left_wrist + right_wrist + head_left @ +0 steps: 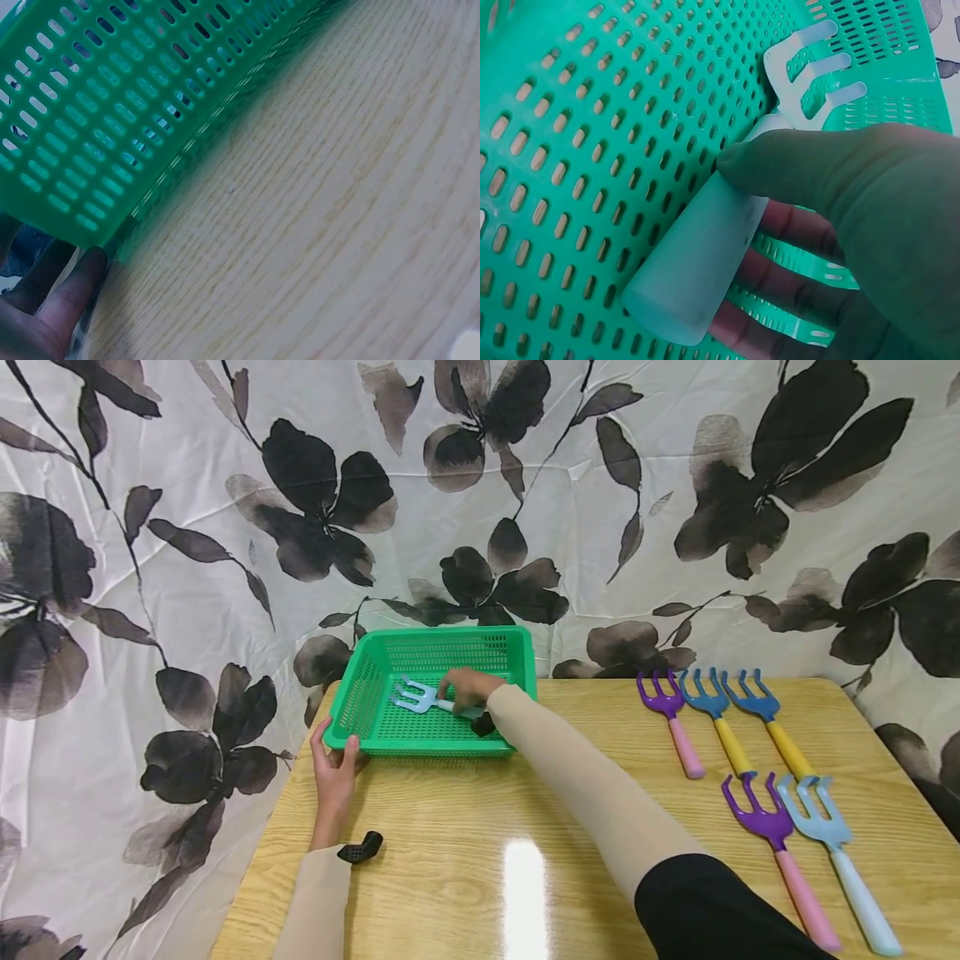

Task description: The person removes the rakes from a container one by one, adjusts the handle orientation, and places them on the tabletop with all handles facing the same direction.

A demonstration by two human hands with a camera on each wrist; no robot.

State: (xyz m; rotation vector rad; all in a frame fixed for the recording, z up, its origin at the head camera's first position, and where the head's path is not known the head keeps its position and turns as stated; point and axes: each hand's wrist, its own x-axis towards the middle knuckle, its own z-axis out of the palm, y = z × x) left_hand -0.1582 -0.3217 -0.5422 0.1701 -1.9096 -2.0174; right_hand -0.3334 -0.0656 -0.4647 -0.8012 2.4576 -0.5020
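Observation:
A green plastic basket with slotted walls stands at the back of the table. Inside it is a light blue hand rake, its tines pointing left in the head view. My right hand reaches into the basket and grips the rake's handle, thumb on one side and fingers curled on the other. At the basket's front left corner, my left hand holds the wall between thumb and fingers. In the left wrist view the fingertips touch the basket's lower corner; part of that hand is cut off.
Several more hand rakes lie at the table's right: a purple one with pink handle, blue ones with yellow handles, another purple one and a light blue one. A floral cloth hangs behind the wooden table.

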